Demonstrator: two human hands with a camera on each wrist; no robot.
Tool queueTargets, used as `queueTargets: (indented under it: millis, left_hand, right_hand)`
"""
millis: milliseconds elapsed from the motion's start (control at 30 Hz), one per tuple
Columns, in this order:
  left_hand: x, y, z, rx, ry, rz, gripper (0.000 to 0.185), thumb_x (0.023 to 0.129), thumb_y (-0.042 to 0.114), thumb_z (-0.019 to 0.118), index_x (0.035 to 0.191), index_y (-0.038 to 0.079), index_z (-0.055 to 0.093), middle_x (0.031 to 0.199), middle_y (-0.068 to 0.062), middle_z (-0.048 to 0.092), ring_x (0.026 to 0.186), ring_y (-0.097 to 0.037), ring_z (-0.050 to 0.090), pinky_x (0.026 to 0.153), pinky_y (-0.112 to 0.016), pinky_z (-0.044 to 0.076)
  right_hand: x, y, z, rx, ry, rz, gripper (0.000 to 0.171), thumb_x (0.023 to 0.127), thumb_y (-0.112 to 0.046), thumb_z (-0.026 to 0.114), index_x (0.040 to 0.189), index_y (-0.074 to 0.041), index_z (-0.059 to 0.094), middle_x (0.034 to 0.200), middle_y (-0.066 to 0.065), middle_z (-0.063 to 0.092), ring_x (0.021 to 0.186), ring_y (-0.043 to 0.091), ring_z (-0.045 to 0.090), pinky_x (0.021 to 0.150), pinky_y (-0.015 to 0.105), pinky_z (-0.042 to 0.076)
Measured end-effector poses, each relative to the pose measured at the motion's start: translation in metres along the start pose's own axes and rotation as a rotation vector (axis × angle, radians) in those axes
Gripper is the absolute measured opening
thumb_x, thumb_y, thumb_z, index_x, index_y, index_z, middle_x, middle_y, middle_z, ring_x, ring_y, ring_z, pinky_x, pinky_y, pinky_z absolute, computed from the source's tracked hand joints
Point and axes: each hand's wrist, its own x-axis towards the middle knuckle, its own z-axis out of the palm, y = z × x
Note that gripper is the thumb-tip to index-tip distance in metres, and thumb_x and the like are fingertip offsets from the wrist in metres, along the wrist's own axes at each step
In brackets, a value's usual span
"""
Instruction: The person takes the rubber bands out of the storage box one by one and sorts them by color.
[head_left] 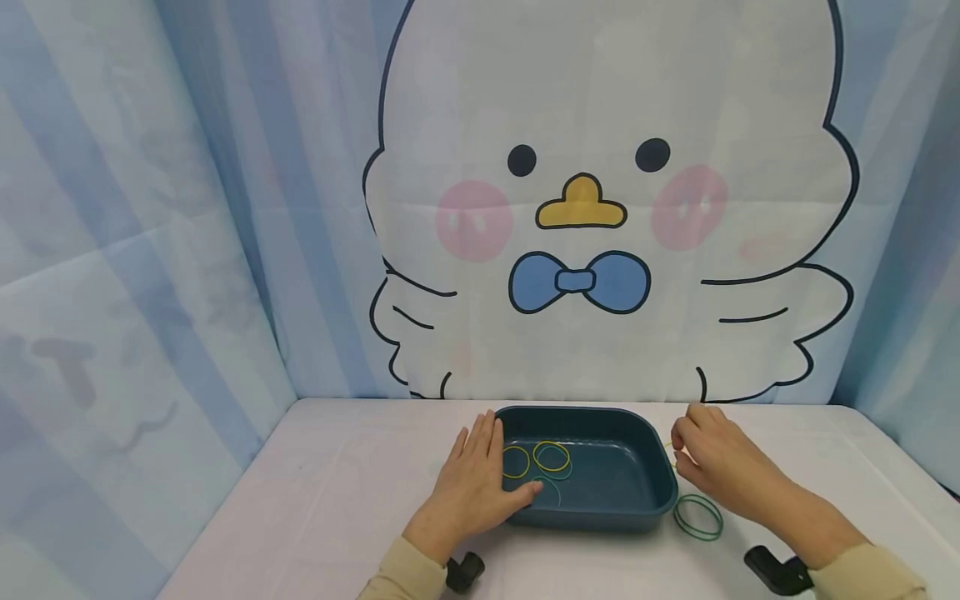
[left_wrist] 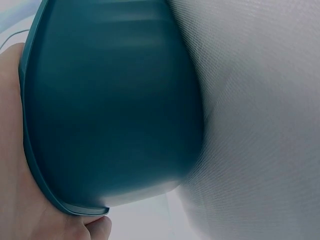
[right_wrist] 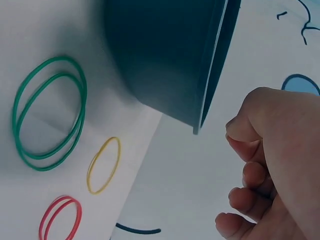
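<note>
A dark teal plastic basin (head_left: 600, 521) stands on the table. My left hand (head_left: 468, 487) rests along its left rim, fingers straight and thumb reaching over the front corner. Inside lie several thin rubber bands, among them a yellow band (head_left: 551, 442) overlapping a teal one. Just beyond the basin's right end is my right hand (head_left: 723, 462), its fingers loosely curled and nothing visible in them. On the table below it, the right wrist view shows a looped green band (right_wrist: 85, 95), a small yellow band (right_wrist: 119, 150) and a red band (right_wrist: 80, 215).
A white cloth covers the table (head_left: 300, 517). Behind it hangs a curtain (head_left: 585, 358) printed with a large white cartoon bird. A black wrist device (head_left: 465, 572) sits by the left sleeve, another black device (head_left: 776, 572) by the right.
</note>
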Motion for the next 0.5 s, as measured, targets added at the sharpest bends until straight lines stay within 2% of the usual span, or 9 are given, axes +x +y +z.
queueTargets:
  millis: [500]
  left_hand:
    - [-0.001, 0.001, -0.001, 0.004, 0.006, -0.003, 0.103, 0.09, 0.073, 0.045, 0.157, 0.0, 0.02, 0.166, -0.017, 0.014, 0.155, -0.029, 0.013, 0.125, -0.049, 0.016]
  right_hand:
    - [0.027, -0.026, 0.005, 0.022, -0.001, -0.074, 0.023, 0.08, -0.004, 0.072, 0.079, -0.016, 0.053, 0.079, -0.006, 0.038, 0.075, 0.011, 0.031, 0.063, 0.024, 0.031]
